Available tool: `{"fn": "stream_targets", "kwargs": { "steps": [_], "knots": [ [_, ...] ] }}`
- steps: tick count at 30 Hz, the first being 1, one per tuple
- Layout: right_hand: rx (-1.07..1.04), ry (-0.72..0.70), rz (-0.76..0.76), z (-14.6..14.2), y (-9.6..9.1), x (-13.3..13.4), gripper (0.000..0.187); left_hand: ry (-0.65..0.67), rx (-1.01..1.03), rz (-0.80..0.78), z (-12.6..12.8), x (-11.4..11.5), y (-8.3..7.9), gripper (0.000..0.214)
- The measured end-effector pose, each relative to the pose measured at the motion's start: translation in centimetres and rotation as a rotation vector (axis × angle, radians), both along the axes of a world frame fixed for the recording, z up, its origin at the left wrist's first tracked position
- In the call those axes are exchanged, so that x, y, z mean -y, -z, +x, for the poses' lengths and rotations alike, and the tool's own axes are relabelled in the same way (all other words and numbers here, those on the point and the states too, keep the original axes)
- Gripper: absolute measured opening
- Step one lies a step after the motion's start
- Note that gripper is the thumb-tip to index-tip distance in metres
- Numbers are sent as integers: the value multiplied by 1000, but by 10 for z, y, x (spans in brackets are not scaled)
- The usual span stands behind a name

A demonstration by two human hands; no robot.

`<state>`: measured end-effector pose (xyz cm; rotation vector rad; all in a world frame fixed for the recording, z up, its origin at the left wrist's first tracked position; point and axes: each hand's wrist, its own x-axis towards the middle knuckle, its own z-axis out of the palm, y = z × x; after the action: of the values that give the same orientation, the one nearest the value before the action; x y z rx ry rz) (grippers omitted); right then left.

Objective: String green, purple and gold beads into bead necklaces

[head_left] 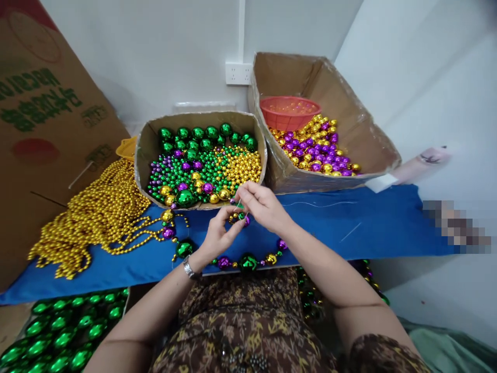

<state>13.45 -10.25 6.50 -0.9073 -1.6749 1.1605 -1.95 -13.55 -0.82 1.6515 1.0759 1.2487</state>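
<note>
the two hands meet over the blue table (pixel 322 228), fingertips close together, just in front of the small box (pixel 186 123). the right hand (pixel 266 204) has its thumb and forefinger pinched together on a thin thread (pixel 238 203). the left hand (pixel 221 233), with a silver band (pixel 190 268) at the wrist, curves thumb and forefinger around a few small beads (pixel 235 218) just below; whether those fingers are closed on the thread too, i cannot tell. a purple bead (pixel 247 221) shows just beside the left thumb. the strand (pixel 248 262) of green, purple and gold beads lies on the table between the hands and the person's patterned clothes (pixel 248 336), in a loose curve from near the small box's front, past the left wrist, round to the right forearm. the small box holds green, gold and purple beads in several sizes. beside it on the right, the tall box (pixel 361 140) holds gold and purple beads and, at the back, a red basket (pixel 285 123). gold chains (pixel 89 212) lie heaped at the left end of the table, next to a printed carton (pixel 42 176). a length of white thread (pixel 318 205) lies on the table to the right of the hands, near the tall box; whether it joins the held one, i cannot tell. big green balls (pixel 64 336) sit low down on the left, below the table's edge.
</note>
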Motion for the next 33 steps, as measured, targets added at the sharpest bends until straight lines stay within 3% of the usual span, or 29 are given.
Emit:
{"fn": "stream_targets", "kwargs": {
  "steps": [6,10,16,19,22,23,25,27,30,33],
  "knots": [
    [-374,8,-264,12,1,-15,33,110,-71,117,-8,-2,-18,22],
    [-421,-16,-318,21,7,-23,31,212,39,25,-6,-9,-17,34],
    [-369,20,-428,45,31,-25,25,318,-136,23,4,-19,-15,19],
    [-142,123,-342,76,51,-13,20,285,-97,-23,9,-21,-9,19],
    [363,327,-65,117,72,11,15,173,-56,-30,10,-23,-2,20],
    [560,338,-44,130,79,20,12,141,-39,-41,10,-23,1,22],
    [932,352,-128,151,92,40,13,112,-10,-75,9,-24,5,26],
    [1157,452,-232,166,103,58,18,118,7,-99,9,-24,8,28],
    [1250,569,-340,176,118,77,29,151,41,-117,12,-24,12,31],
    [1270,572,-402,180,131,85,37,177,86,-157,17,-22,15,35]
  ]
}}
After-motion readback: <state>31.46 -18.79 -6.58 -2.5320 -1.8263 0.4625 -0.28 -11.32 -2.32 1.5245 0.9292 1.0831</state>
